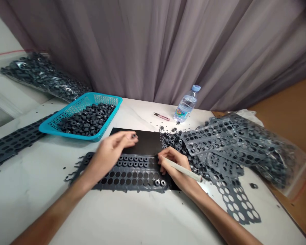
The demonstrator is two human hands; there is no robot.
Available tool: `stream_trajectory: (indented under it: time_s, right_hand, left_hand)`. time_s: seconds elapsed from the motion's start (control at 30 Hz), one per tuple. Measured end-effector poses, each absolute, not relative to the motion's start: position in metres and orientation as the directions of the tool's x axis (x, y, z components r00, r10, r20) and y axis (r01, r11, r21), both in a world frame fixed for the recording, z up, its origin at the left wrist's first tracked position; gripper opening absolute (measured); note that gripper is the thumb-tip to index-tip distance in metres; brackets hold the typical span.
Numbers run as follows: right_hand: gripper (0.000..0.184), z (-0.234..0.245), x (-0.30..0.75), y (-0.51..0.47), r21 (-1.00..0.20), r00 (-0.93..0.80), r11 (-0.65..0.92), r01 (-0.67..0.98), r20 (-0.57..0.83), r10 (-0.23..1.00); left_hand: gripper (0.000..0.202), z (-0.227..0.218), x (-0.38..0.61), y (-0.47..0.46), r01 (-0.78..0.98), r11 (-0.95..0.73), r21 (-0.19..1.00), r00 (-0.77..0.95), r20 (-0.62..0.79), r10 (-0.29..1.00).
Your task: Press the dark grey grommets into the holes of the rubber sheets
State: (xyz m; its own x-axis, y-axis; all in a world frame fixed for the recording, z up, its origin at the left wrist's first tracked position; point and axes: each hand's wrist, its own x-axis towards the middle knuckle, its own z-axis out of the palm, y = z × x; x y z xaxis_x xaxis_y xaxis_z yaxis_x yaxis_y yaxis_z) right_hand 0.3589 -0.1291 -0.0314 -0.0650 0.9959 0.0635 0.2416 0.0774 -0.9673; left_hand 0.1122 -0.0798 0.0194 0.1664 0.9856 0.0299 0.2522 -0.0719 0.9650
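My left hand (114, 144) is raised over the black board (149, 141), thumb and fingers pinched on a small dark rubber ring (134, 135); motion blurs it a little. In my right hand (174, 161) is a white pen-shaped tool (183, 169), its tip hidden behind the fingers at the board's right side. Between the hands lies a dark perforated rubber sheet (132, 183). Rows of thick rings (134, 162) sit along its upper part, and two more rings (160, 182) at its lower right. Its left part is partly covered by my left forearm.
A blue basket (66, 135) full of dark rings stands back left, before a bulging clear bag (40, 75). Pink-handled snips (161, 116) and a water bottle (185, 106) are behind the board. Punched sheets (219, 136), loose rings and another bag (275, 163) crowd the right.
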Motion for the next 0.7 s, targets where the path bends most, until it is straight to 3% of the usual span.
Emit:
stream_trajectory:
  time_s: [0.03,0.1,0.2,0.3,0.47,0.57,0.7]
  right_hand:
    - [0.011,-0.031,0.359,-0.13,-0.973,-0.065,0.074,0.219,0.061,0.996]
    - [0.011,-0.029,0.358,-0.132,-0.985,-0.101,0.046,0.166,0.029,0.994]
    - [0.004,-0.028,0.357,-0.134,-0.992,-0.193,-0.022,0.121,-0.045,0.98]
    - [0.009,-0.026,0.355,-0.135,-0.989,-0.239,-0.058,0.135,-0.089,0.967]
    - [0.012,-0.025,0.354,-0.134,-0.982,-0.248,-0.071,0.176,-0.114,0.962]
    - [0.012,-0.026,0.353,-0.134,-0.981,-0.251,-0.07,0.179,-0.114,0.961]
    - [0.01,-0.026,0.354,-0.134,-0.976,-0.255,-0.05,0.211,-0.104,0.961]
  left_hand:
    - [0.038,0.024,0.101,-0.073,0.421,-0.195,0.886,0.032,0.201,0.979]
    - [0.038,0.029,0.075,-0.06,0.71,-0.247,0.66,-0.109,0.449,0.887]
    - [0.048,0.024,0.041,-0.043,0.922,-0.146,0.358,-0.09,0.568,0.818]
    - [0.049,0.017,0.029,-0.036,0.966,-0.154,0.209,-0.002,0.601,0.799]
    - [0.033,0.023,0.063,-0.054,0.904,-0.351,0.245,0.107,0.665,0.739]
    - [0.017,0.022,0.095,-0.074,0.721,-0.61,0.329,0.415,0.499,0.76]
    - [0.013,0.011,0.119,-0.093,0.53,-0.724,0.442,0.702,0.251,0.667]
